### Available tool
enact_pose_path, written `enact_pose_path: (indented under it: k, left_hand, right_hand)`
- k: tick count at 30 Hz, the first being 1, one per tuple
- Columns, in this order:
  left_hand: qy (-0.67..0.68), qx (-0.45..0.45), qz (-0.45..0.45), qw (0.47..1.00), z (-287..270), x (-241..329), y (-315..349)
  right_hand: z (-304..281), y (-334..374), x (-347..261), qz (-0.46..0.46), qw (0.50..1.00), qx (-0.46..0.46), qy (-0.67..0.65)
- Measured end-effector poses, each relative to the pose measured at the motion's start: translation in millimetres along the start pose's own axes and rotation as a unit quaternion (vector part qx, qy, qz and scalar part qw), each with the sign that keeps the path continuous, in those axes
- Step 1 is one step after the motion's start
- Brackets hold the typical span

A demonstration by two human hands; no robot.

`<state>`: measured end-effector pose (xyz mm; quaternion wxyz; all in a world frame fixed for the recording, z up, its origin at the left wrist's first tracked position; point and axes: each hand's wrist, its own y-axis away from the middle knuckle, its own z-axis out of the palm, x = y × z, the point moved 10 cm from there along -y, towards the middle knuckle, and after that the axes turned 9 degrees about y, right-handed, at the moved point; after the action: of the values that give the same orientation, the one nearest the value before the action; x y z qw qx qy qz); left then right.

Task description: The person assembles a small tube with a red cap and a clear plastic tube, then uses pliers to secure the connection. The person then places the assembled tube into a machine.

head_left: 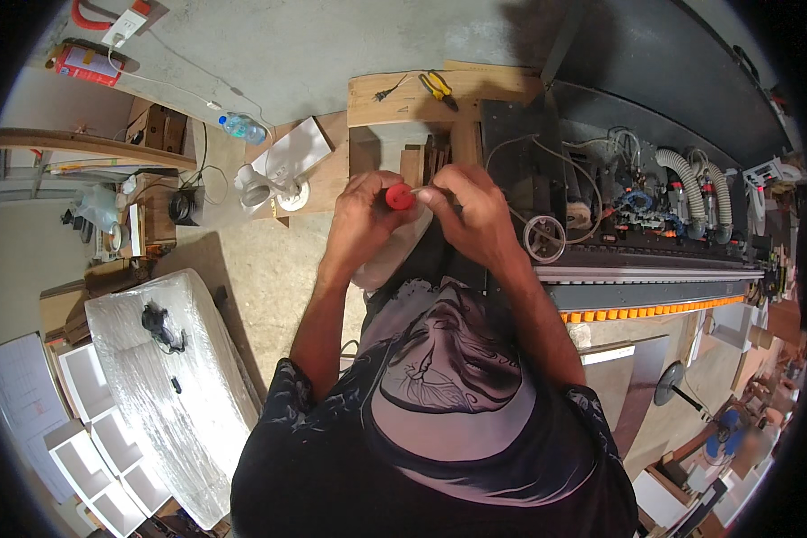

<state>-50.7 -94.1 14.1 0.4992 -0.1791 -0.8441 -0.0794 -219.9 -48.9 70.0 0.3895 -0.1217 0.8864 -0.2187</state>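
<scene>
Both my hands meet in front of my body, over a low wooden bench. Between the fingers of my left hand is a small red round piece with a dark spot near its middle. My right hand is closed in a pinch at the right side of that piece, on a thin pale bit that seems to reach into it. Too little of this bit shows to name it. Past my hands, the wooden bench top carries yellow-handled pliers and a short black cord.
A large dark machine with grey hoses and a handwheel stands close on my right. To the left are a white lamp, a white board and a water bottle. A plastic-wrapped stack lies lower left.
</scene>
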Motion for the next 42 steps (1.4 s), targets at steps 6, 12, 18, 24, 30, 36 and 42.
enact_pose_path:
  k: [6,12,18,24,30,36,42]
  left_hand:
    - [-0.046,0.039,-0.039,0.997,-7,17,1]
    - [-0.025,0.028,0.086,0.996,-3,8,-3]
    - [-0.083,0.108,-0.03,0.99,-17,19,-2]
    - [-0.022,0.049,0.02,0.998,-14,24,-1]
    - [0.159,-0.008,0.007,0.987,-21,37,-7]
    - [0.334,-0.005,0.022,0.942,-34,35,-32]
    - [0.293,0.001,0.011,0.956,-36,32,-35]
  right_hand:
    - [2,-1,-6,-0.003,1.0,-0.017,0.003]
    - [-1,-2,-5,-0.017,1.0,-0.015,0.013]
    - [-9,-4,-7,-0.033,0.999,0.013,0.034]
    - [-19,-14,-11,-0.036,0.999,0.015,0.02]
    - [-33,-43,-19,-0.063,0.997,0.031,0.009]
    - [-36,-74,-23,-0.085,0.994,0.07,-0.008]
    - [-33,-82,-23,-0.075,0.995,0.066,0.006]
